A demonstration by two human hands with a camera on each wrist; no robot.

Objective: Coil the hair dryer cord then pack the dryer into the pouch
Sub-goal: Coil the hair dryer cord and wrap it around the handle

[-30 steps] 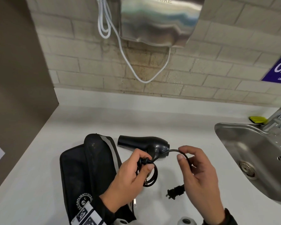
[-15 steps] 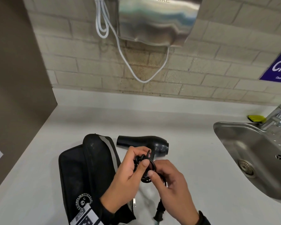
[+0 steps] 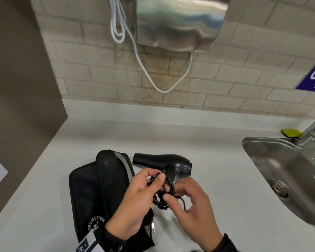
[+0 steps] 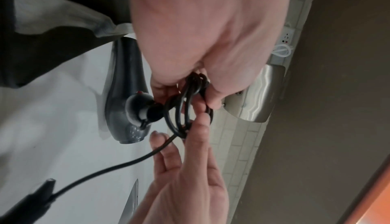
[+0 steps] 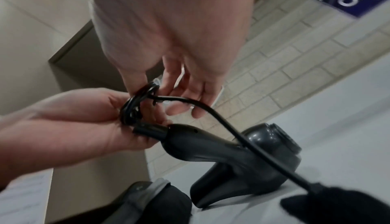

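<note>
A black hair dryer [image 3: 162, 163] lies on the white counter [image 3: 216, 146], its handle end raised toward my hands. Its cord [image 3: 165, 188] is wound into a small coil. My left hand [image 3: 154, 179] grips that coil [image 4: 190, 97] just below the dryer. My right hand [image 3: 171, 194] pinches the cord against the coil's lower side. The loose tail runs down to the plug [image 4: 27, 199], which hangs below the hands. The black pouch [image 3: 98, 188] lies on the counter to the left, partly under my left forearm. The right wrist view shows the coil [image 5: 135, 106] and the dryer [image 5: 232, 157].
A steel sink [image 3: 280, 170] with a tap [image 3: 313, 131] and a yellow-green sponge [image 3: 291, 133] is at the right. A wall hand dryer [image 3: 180, 20] with a white cable [image 3: 135, 51] hangs above. A brown partition [image 3: 16, 88] bounds the left.
My right hand has carried a loop of cord from the right in to the coil in my left hand. The plug has left the counter and gone out of the head view.
</note>
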